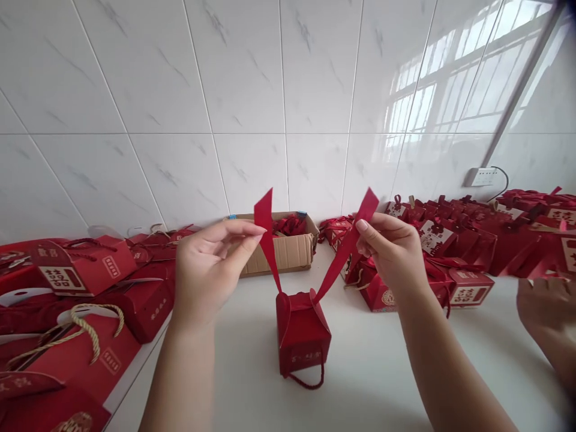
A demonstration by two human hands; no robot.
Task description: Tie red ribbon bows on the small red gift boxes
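A small red gift box (303, 336) stands upright on the white table in front of me, its top flaps folded together. A dark red cord handle (310, 384) hangs down at its front. From the top of the box a red ribbon (335, 270) rises in two ends, spread apart like a V. My left hand (211, 264) pinches one end between thumb and fingertips. The other end is pinched in my right hand (391, 243), at about the same height. Both ribbon tips stick up past my fingers.
Behind the gift box stands an open cardboard carton (283, 255) holding red ribbon-like pieces. Red gift boxes with rope handles (85, 264) crowd the left side. More finished-looking boxes (472, 288) fill the right, below a wall socket (482, 177). Another person's hand (546, 312) is at the right edge.
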